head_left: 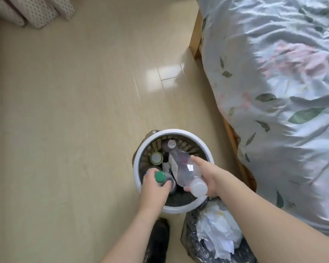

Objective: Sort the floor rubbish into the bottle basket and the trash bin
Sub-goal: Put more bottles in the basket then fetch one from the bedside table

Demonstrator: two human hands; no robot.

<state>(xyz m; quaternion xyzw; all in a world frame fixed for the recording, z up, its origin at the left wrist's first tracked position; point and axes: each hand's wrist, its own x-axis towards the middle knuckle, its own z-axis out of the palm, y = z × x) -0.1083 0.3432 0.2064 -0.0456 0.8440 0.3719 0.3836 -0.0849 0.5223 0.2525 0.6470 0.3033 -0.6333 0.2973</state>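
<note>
A round basket with a white rim (pixel 180 132) stands on the floor below me, with several bottles standing in it. My left hand (pixel 154 190) grips a green-capped bottle (pixel 160 177) over the basket's near left side. My right hand (pixel 207 175) holds a clear white-capped bottle (pixel 186 171) that lies tilted across the basket's opening, cap toward me. Right behind the basket, close to me, is a bin lined with a black bag (pixel 190 238), filled with crumpled white paper (pixel 217 228).
A bed with a pale floral quilt (pixel 273 92) and a wooden frame (pixel 195 40) fills the right side. A dotted curtain (pixel 30 10) hangs at the top left. Pale wooden floor (pixel 74 111) spreads left and ahead. A black shoe (pixel 159 242) is under my left arm.
</note>
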